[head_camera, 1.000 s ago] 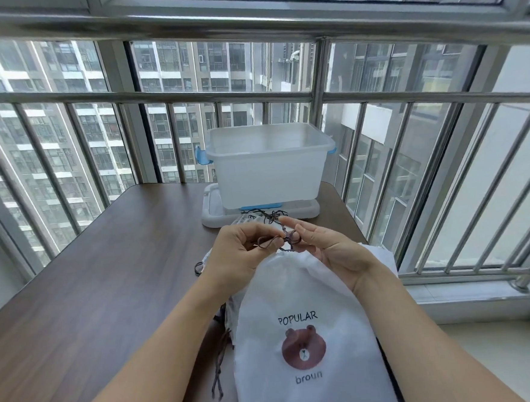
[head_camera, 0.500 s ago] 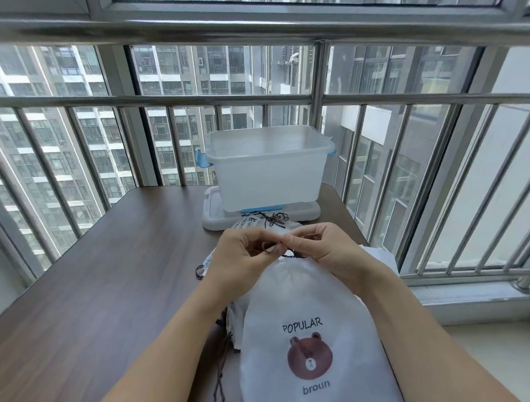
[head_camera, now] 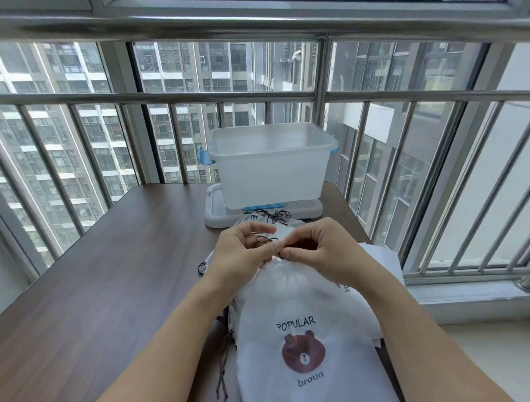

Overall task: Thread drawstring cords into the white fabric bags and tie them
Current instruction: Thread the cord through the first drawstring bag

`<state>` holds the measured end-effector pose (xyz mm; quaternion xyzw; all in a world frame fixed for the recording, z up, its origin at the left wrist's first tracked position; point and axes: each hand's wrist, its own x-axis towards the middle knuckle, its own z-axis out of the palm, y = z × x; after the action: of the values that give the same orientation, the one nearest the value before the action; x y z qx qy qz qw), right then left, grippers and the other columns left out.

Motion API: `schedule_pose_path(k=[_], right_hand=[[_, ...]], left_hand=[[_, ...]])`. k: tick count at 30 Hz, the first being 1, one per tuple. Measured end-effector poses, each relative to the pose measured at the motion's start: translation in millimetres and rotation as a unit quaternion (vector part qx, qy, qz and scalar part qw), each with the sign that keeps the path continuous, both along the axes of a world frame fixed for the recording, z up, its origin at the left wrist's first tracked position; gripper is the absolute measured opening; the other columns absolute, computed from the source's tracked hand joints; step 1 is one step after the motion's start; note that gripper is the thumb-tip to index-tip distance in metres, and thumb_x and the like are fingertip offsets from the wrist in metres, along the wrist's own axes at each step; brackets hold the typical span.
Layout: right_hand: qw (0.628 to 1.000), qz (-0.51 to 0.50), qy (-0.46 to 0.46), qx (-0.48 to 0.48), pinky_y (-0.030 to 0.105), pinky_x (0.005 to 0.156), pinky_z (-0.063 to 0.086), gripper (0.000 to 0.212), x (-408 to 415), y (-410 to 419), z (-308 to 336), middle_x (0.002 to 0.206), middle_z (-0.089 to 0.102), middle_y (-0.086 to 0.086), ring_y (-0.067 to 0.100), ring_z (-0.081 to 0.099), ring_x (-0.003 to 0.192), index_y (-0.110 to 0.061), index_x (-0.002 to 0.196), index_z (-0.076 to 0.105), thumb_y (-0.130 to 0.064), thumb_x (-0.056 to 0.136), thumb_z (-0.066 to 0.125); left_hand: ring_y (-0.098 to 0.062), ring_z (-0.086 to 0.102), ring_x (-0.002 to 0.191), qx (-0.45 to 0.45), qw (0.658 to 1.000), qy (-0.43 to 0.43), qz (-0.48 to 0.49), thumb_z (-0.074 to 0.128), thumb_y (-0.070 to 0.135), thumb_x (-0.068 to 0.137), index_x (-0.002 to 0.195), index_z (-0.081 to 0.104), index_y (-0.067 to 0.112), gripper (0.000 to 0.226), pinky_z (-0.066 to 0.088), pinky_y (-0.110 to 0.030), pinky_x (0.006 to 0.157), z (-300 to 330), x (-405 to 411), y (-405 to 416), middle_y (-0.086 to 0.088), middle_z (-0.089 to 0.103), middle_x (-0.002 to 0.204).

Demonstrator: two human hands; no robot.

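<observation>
A white fabric bag [head_camera: 307, 333] printed with a brown bear and the words "POPULAR" and "broun" lies on the brown table [head_camera: 107, 290], its gathered mouth at 12 o'clock between both hands. The left hand [head_camera: 241, 259] and right hand [head_camera: 327, 253], fingers curled, pinch the dark drawstring cord [head_camera: 265, 240] at the bag's mouth, fingertips almost touching. Loose cords [head_camera: 223, 370] lie at 9 o'clock beside the bag; further white bags [head_camera: 383, 258] lie beneath it; a translucent plastic bin [head_camera: 270, 166] stands on its lid beyond the hands, by the window railing [head_camera: 143, 98]
</observation>
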<state>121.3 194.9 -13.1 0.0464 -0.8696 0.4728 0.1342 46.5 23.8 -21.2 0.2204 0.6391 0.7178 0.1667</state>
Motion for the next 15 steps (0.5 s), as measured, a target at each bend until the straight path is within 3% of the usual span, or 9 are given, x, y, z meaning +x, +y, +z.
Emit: schedule_pose_path(k=[4,7,11,15], right_hand=[[0.999,-0.021,0.023,0.011,0.029,0.07,0.05,0.009,-1.0,-2.1,1.7,0.077,0.074,-0.005,0.012,0.063,0.071,-0.017,0.092,0.08,-0.016,0.093,0.071],[0.992,-0.039,0.021,-0.122,0.017,0.061,0.039,0.014,0.3,-6.6,5.4,0.069,0.064,-0.006,0.004,0.051,0.061,-0.008,0.088,0.075,-0.009,0.097,0.064],[0.957,-0.016,-0.028,-0.287,0.016,0.052,0.038,0.021,2.9,-12.7,6.8,0.062,0.057,-0.004,0.007,0.046,0.053,-0.009,0.083,0.07,-0.009,0.1,0.058],[0.932,-0.012,-0.05,-0.36,0.017,0.05,0.04,0.023,0.8,-15.5,7.0,0.061,0.051,-0.002,0.009,0.045,0.052,-0.01,0.08,0.067,-0.011,0.1,0.058]], left_hand=[[-0.012,0.063,0.061,0.02,1.0,0.007,-0.017,0.078,0.011,0.077,0.107,0.069,0.006,0.031,0.052,-0.019,0.062,3.5,-2.2,-3.1,-0.012,0.072,0.077],[-0.016,0.07,0.072,0.047,0.998,-0.003,-0.041,0.073,0.011,0.081,0.109,0.07,0.006,0.029,0.057,-0.023,0.071,5.4,-4.2,-5.6,-0.015,0.076,0.09],[-0.022,0.072,0.086,0.029,0.999,0.0,-0.017,0.072,0.004,0.085,0.105,0.072,0.003,0.02,0.06,-0.03,0.077,4.5,-2.9,-3.7,-0.015,0.076,0.097],[-0.021,0.072,0.084,0.017,1.0,0.008,-0.01,0.077,0.008,0.08,0.1,0.074,0.004,0.022,0.058,-0.029,0.075,5.9,-3.7,-5.3,-0.013,0.077,0.094]])
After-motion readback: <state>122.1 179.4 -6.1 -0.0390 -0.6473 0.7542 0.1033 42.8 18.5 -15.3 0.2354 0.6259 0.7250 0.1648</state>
